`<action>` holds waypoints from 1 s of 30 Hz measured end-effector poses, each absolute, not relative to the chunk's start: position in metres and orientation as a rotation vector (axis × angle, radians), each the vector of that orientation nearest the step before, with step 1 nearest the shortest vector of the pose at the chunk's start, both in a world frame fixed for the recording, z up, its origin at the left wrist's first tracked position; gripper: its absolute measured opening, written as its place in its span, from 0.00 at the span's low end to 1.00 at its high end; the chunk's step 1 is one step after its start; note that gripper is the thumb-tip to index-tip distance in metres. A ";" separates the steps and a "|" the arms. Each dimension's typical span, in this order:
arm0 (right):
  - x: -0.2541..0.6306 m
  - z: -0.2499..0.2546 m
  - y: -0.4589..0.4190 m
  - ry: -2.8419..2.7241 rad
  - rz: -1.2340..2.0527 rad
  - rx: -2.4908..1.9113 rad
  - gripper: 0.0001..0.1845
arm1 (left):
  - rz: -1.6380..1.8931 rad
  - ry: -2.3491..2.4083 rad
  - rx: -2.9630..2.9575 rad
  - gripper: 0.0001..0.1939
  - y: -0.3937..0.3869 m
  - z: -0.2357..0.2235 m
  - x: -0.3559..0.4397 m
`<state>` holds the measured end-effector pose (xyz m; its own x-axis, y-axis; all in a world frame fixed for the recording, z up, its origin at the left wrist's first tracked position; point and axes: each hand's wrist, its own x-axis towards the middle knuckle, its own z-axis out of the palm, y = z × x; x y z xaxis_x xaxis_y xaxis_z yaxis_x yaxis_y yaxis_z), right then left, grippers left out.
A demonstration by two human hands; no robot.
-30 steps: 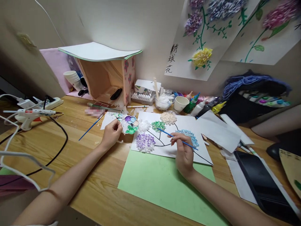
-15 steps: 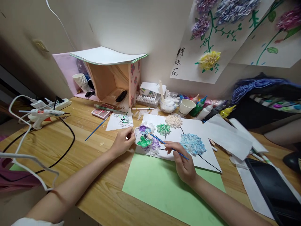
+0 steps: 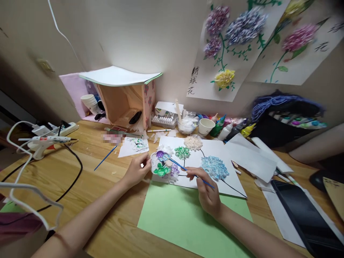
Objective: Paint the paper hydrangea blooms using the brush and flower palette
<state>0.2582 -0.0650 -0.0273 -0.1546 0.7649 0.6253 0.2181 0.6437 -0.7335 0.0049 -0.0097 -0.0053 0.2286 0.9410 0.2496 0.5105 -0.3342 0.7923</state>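
My left hand (image 3: 137, 169) pinches the edge of a small round paint palette (image 3: 162, 168) smeared with purple, green and blue paint. In my right hand (image 3: 206, 190) is a thin blue paintbrush (image 3: 180, 165), its tip over the palette's wells. Underneath lies a white sheet (image 3: 191, 182) with raised flower heads: a blue one (image 3: 215, 167), a green one (image 3: 182, 152), a cream one (image 3: 192, 143) and a purple one (image 3: 174, 172), partly covered by the palette. A green sheet (image 3: 185, 218) sits below the white one, under my right wrist.
On the left are a hot glue gun (image 3: 44, 145), cables and a second blue brush (image 3: 105, 157). Behind stand a cardboard box (image 3: 149, 98), a bowl of white scraps (image 3: 186, 126), a paper cup (image 3: 206, 127) and paint bottles (image 3: 225, 132). A phone (image 3: 303, 215) lies at right.
The camera view has shifted, so most things appear a little further left and lower. Both hands keep their holds, the brush tip still over the palette.
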 end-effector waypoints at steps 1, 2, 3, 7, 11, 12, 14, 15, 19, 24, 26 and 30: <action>0.258 -0.027 -0.066 -1.689 0.568 -0.795 0.16 | 0.990 1.343 1.937 0.11 -0.009 -0.005 0.004; 0.258 -0.028 -0.066 -1.685 0.555 -0.784 0.16 | 0.994 1.360 1.936 0.11 -0.008 -0.004 0.003; 0.257 -0.028 -0.066 -1.680 0.545 -0.778 0.16 | 1.005 1.379 1.932 0.11 -0.007 -0.003 0.002; 0.255 -0.027 -0.065 -1.650 0.476 -0.776 0.13 | 1.090 1.443 1.872 0.13 -0.001 -0.001 -0.002; 0.254 -0.027 -0.063 -1.588 0.425 -0.776 0.09 | 1.139 1.508 1.774 0.12 0.007 -0.003 -0.010; 0.254 -0.027 -0.062 -1.555 0.447 -0.780 0.09 | 1.147 1.529 1.745 0.12 0.009 -0.005 -0.013; 0.254 -0.029 -0.060 -1.464 0.532 -0.799 0.08 | 1.178 1.572 1.706 0.12 0.013 -0.008 -0.017; 0.254 -0.029 -0.059 -1.411 0.585 -0.810 0.09 | 1.195 1.589 1.691 0.11 0.015 -0.009 -0.019; 0.255 -0.030 -0.056 -1.260 0.744 -0.837 0.08 | 1.240 1.609 1.617 0.11 0.019 -0.014 -0.021; 0.256 -0.029 -0.054 -1.238 0.822 -0.857 0.07 | 1.244 1.603 1.586 0.10 0.018 -0.014 -0.017; 0.256 -0.030 -0.054 -1.245 0.831 -0.872 0.07 | 1.240 1.597 1.589 0.09 0.017 -0.014 -0.016; 0.256 -0.031 -0.054 -1.279 0.852 -0.913 0.08 | 1.236 1.580 1.597 0.09 0.016 -0.013 -0.015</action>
